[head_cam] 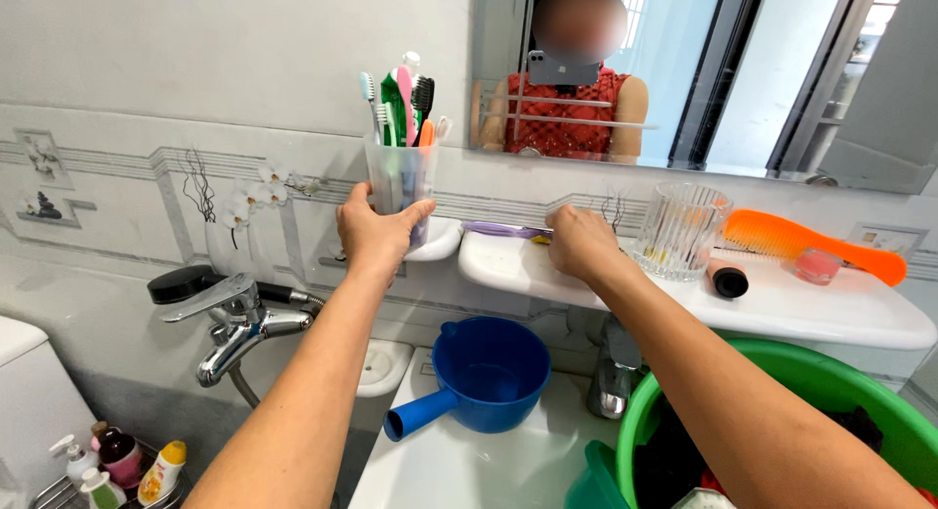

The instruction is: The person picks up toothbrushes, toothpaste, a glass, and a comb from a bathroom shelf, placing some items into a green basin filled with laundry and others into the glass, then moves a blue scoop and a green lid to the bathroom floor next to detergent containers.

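My left hand (376, 228) grips a clear plastic cup (399, 177) full of several toothbrushes (401, 104), holding it just above a small white dish (440, 243) on the wall. My right hand (581, 240) rests knuckles-up on the white shelf (831, 309), fingers curled at a purple toothbrush (503, 230) lying along the shelf's back edge; whether it grips it I cannot tell. A ribbed clear glass (681, 231) stands just right of that hand.
An orange comb (811, 243), a small pink jar (816, 266) and a capped tube (727, 277) lie on the shelf. Below sit a blue scoop (479, 377) on the white sink (459, 470), a green basin (811, 377), a chrome tap (234, 323) and bottles (122, 465). A mirror (684, 69) hangs above.
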